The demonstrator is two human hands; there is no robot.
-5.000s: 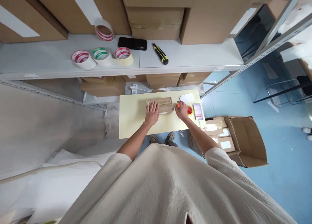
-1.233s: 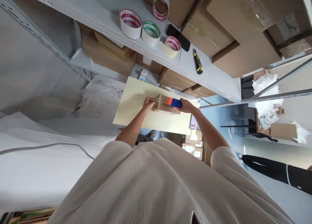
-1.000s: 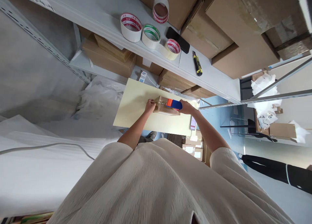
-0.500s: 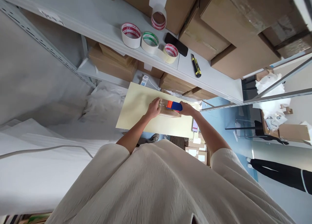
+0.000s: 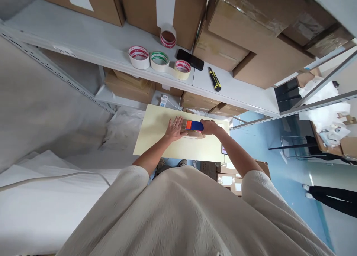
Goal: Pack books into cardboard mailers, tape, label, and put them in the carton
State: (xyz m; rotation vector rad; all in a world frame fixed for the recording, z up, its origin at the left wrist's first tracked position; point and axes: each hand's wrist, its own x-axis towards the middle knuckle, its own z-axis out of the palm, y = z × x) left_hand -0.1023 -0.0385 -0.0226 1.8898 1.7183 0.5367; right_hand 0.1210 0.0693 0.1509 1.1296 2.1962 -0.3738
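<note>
A small cardboard box lies on the pale yellow tabletop in front of me. Spread fingers of my left hand rest on the box's left end. My right hand is wrapped round the handle of a tape dispenser, blue with an orange front part. The dispenser sits over the top of the box, its orange end close to my left fingers. Part of the box is hidden under the dispenser and my hands.
Tape rolls, a black phone and a yellow-black utility knife lie on the shelf above the table. Large cartons stand behind them. Another phone is at the table's right edge. A person's legs show at far right.
My left hand has gone from gripping the box's end to lying with fingers spread on it. The tape dispenser has shifted left along the box. The whole view has moved slightly.
</note>
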